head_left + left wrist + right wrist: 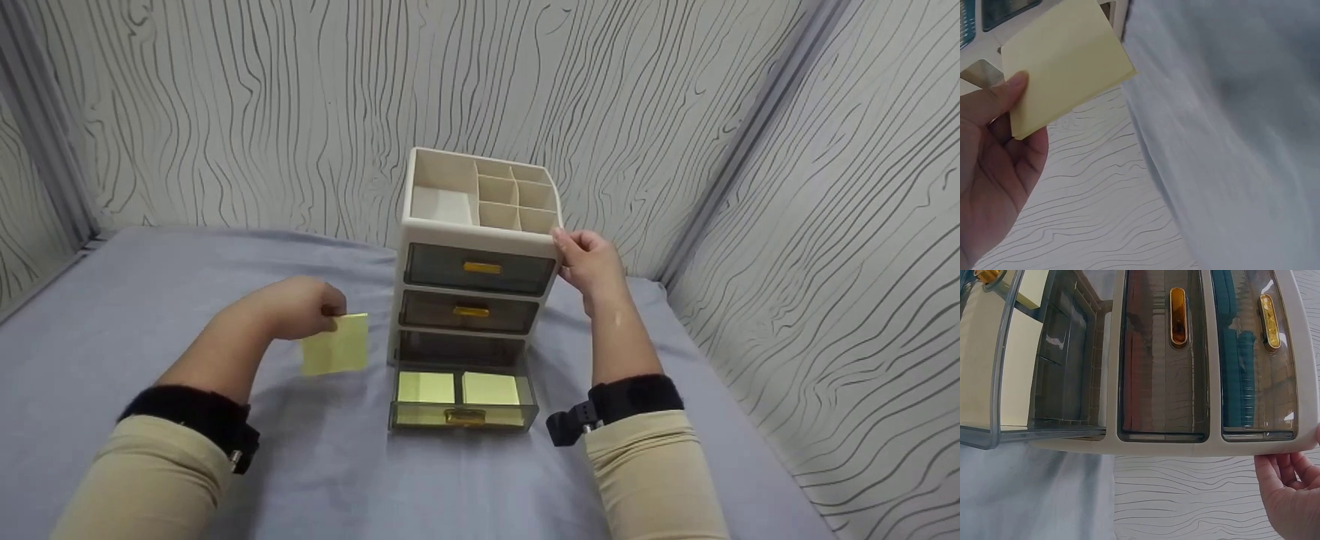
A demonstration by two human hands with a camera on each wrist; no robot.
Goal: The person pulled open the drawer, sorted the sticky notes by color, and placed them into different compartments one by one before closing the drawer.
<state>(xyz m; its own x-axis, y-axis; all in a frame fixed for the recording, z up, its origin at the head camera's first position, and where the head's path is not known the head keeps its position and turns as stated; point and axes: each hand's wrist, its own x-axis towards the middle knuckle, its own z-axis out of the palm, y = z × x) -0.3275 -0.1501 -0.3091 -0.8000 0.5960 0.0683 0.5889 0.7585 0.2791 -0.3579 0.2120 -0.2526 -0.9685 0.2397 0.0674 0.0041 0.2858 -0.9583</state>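
In the head view my left hand [296,307] pinches a yellow sticky note pad [336,346], held left of a cream drawer organizer [480,234]. The left wrist view shows the thumb on the face of the pad [1069,67] and the fingers behind it. My right hand [592,262] grips the organizer's upper right edge, thumb at the front corner. The bottom drawer [463,415] is pulled out, with two yellow stacks [425,388] lying side by side in it. Both upper drawers are closed; teal things [1235,377] and reddish things [1139,382] show through their fronts.
The organizer's divided top [441,206] has one large compartment and several small ones. A bluish-grey cloth [172,300] covers the table. Wood-line patterned panels [262,112] stand behind and at the sides.
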